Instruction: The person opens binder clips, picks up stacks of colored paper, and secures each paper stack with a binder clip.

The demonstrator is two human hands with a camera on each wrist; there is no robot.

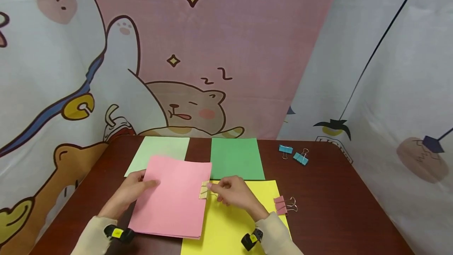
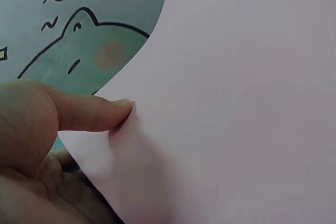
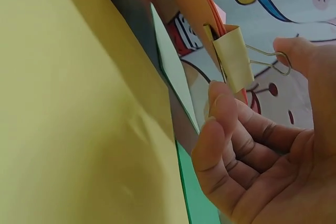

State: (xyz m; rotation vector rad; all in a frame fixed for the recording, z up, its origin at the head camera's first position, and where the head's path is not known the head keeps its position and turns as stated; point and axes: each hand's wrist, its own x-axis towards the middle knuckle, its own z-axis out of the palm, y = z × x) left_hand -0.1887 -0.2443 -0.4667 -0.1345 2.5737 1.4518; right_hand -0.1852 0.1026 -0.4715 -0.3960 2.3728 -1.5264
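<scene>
There, the left hand [image 1: 129,189] pinches a smooth, rectangular pink paper stack [image 1: 173,204] while the right hand [image 1: 236,195] pinches a boxy, pale-yellow, wire-handled binder clip [image 3: 234,59] at its edge!

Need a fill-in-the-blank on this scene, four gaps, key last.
In the head view, the sheets in the left hand are ____.
The ____ hand touches the pale yellow clip.
The pink clip sits at the right edge of the ____ paper.
The blue clips on the table number ____.
Missing words: pink; right; yellow; two.
</scene>
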